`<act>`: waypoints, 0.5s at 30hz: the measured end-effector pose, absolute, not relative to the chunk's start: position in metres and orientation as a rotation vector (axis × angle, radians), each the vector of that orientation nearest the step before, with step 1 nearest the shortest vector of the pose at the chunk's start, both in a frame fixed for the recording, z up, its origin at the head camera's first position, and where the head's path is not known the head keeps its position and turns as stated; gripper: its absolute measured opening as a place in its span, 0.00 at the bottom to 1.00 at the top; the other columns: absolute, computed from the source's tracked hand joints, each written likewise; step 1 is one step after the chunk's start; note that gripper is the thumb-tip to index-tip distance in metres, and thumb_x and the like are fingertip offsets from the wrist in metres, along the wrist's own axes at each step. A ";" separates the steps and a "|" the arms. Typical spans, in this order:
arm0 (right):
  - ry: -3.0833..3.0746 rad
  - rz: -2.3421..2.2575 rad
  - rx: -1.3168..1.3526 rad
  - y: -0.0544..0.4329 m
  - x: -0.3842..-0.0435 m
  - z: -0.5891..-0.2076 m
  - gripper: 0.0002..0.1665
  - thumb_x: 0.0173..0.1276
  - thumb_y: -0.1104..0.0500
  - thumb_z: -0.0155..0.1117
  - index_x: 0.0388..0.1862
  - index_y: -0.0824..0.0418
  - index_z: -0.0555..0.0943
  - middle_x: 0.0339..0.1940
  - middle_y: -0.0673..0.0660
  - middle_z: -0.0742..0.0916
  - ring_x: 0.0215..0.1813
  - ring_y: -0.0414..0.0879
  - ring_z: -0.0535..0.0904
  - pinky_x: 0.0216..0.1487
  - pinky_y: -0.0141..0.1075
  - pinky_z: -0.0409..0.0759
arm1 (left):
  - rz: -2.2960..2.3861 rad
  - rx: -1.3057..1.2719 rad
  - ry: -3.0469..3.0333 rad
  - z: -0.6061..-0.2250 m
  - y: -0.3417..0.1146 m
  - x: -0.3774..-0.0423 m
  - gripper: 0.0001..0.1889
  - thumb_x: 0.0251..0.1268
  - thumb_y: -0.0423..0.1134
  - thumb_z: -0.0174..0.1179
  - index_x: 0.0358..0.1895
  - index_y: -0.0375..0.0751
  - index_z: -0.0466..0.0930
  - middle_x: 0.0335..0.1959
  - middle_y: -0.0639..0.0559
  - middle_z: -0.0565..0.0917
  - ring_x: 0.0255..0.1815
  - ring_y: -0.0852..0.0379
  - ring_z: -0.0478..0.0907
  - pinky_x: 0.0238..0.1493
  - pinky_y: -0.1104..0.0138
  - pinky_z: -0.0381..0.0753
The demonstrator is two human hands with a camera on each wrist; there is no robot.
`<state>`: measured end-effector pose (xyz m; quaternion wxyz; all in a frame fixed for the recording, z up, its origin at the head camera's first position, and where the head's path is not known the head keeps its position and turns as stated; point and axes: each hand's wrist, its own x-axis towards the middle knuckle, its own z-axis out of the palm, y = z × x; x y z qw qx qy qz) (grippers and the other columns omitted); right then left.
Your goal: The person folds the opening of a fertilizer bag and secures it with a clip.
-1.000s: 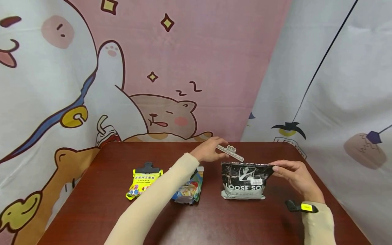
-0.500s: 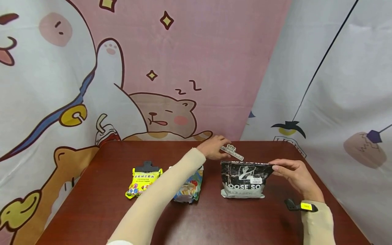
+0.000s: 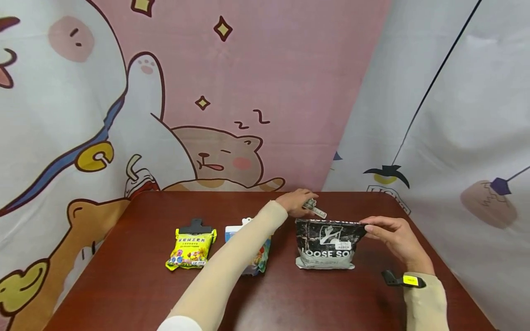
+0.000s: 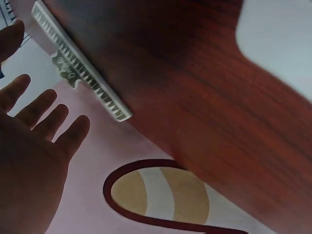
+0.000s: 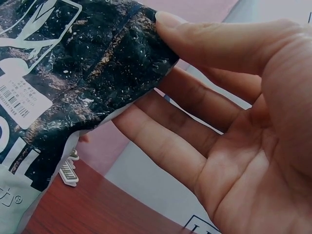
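Observation:
A black-and-white soil bag [image 3: 325, 244], lettered "LOOSE SO…", stands on the table at centre right. My right hand [image 3: 395, 238] pinches its top right corner between thumb and fingers; the right wrist view shows this hold on the black film close up. Behind the bag's top left is a clear ruler-like bag clip [image 3: 315, 210] with a small decorated tab. My left hand [image 3: 296, 202] reaches over to that clip from the left. In the left wrist view the fingers [image 4: 73, 134] are spread and apart from the clip [image 4: 83, 63]. Whether the thumb touches it cannot be told.
On the left stands a yellow bag [image 3: 191, 248] with a black clip [image 3: 196, 225] on top. Between the two bags, a colourful bag [image 3: 263, 258] with a white clip is partly hidden by my left arm. A printed curtain [image 3: 306, 92] hangs behind the table.
My left hand has moved right and closer to the clear clip, covering its left part. The right hand and soil bag hold their place while the view shifts slightly.

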<state>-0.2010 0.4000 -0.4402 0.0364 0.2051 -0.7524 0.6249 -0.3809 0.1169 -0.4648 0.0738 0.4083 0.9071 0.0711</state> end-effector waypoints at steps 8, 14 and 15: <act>-2.307 1.926 0.621 0.398 -0.202 -0.439 0.13 0.73 0.75 0.57 0.53 0.80 0.81 0.47 0.50 0.90 0.45 0.40 0.87 0.48 0.35 0.89 | 0.156 1.216 2.705 -0.476 0.122 -0.394 0.34 0.76 0.49 0.59 0.81 0.50 0.59 0.80 0.49 0.65 0.81 0.52 0.60 0.78 0.61 0.67; -2.294 1.948 0.627 0.399 -0.203 -0.442 0.12 0.73 0.76 0.57 0.53 0.79 0.81 0.47 0.50 0.90 0.45 0.39 0.88 0.47 0.37 0.89 | 0.120 1.203 2.717 -0.483 0.128 -0.400 0.34 0.75 0.45 0.62 0.80 0.48 0.62 0.78 0.49 0.69 0.78 0.54 0.66 0.76 0.63 0.69; -2.291 1.948 0.628 0.399 -0.203 -0.442 0.12 0.73 0.76 0.57 0.52 0.79 0.81 0.47 0.50 0.90 0.45 0.39 0.88 0.47 0.37 0.89 | 0.119 1.211 2.720 -0.483 0.129 -0.400 0.33 0.75 0.44 0.62 0.80 0.48 0.62 0.77 0.49 0.69 0.78 0.54 0.67 0.75 0.64 0.70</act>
